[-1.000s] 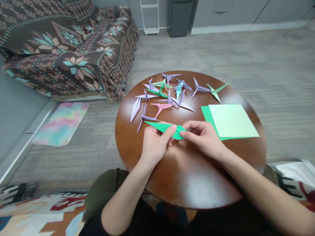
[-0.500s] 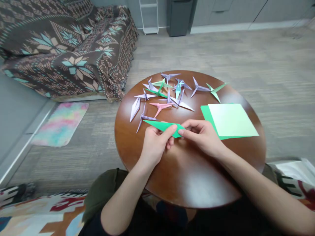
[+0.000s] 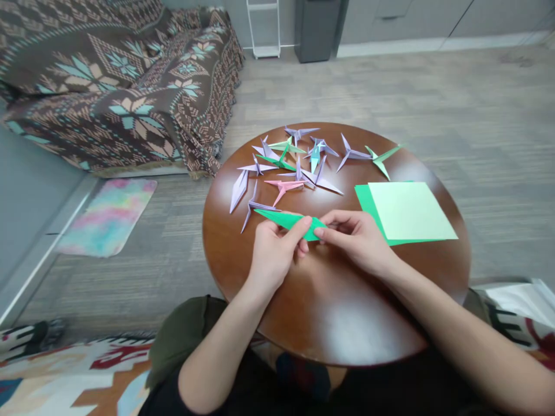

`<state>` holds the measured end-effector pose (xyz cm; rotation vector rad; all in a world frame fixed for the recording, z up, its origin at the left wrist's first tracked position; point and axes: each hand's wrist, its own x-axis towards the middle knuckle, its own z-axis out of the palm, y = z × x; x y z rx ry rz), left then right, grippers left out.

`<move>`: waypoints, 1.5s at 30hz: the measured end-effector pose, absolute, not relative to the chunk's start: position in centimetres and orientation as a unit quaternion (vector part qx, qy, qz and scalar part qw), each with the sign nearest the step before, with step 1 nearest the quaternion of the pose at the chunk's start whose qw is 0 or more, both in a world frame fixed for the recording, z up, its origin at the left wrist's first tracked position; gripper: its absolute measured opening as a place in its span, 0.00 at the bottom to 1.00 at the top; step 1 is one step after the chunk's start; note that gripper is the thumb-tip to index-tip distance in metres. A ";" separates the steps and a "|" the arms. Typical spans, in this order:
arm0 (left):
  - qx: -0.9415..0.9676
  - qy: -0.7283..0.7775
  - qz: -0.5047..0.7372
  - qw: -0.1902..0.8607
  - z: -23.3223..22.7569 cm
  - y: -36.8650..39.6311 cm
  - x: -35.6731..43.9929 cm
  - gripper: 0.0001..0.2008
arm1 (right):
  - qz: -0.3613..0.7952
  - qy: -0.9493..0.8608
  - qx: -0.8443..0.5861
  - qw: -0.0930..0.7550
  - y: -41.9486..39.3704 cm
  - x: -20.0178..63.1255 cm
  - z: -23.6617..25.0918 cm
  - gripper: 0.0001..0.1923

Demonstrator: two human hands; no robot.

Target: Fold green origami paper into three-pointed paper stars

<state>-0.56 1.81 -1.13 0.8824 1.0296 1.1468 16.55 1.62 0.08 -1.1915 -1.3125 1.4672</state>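
A piece of green folded origami paper (image 3: pixel 281 218), long and pointed at its left end, is held just above the table between both hands. My left hand (image 3: pixel 277 245) is closed on its middle, thumb on top and fingers curled beneath. My right hand (image 3: pixel 353 236) pinches the paper's right end between thumb and forefinger. Beyond the left tip lies a purple paper crane (image 3: pixel 254 206), and a pink one (image 3: pixel 284 189) rests behind the held paper. The fingers hide part of the paper's underside.
Several purple and green folded cranes (image 3: pixel 299 167) cover the back of the round brown table (image 3: pixel 329 306). Light and dark green square sheets (image 3: pixel 411 211) lie stacked at the right. A sofa with a patterned cover (image 3: pixel 143 104) stands at the far left.
The view has shifted very slightly. Both hands keep the same hold on the green folded paper, with no other clear movement.
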 end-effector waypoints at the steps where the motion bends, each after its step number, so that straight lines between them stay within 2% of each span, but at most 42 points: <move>1: 0.385 0.451 0.501 0.631 -1.2 1.8 -0.6 0.17 | 0.580 -0.522 -0.473 0.409 1.6 16.5 0.1 0.23; 23: 0.401 0.463 0.494 0.617 -1.2 1.7 -0.8 0.13 | 0.584 -0.527 -0.471 0.400 1.7 16.6 -0.5 0.22; 33: 0.369 0.438 0.516 0.637 -1.0 1.8 -0.6 0.17 | 0.573 -0.517 -0.482 0.415 1.7 16.7 -0.4 0.23; 37: 0.394 0.447 0.506 0.623 -1.0 1.7 -0.6 0.16 | 0.578 -0.507 -0.482 0.421 1.7 16.6 -0.4 0.21; 45: 0.461 0.466 0.477 0.585 -0.6 1.3 -0.4 0.08 | 0.557 -0.512 -0.480 0.443 1.7 16.0 -0.7 0.11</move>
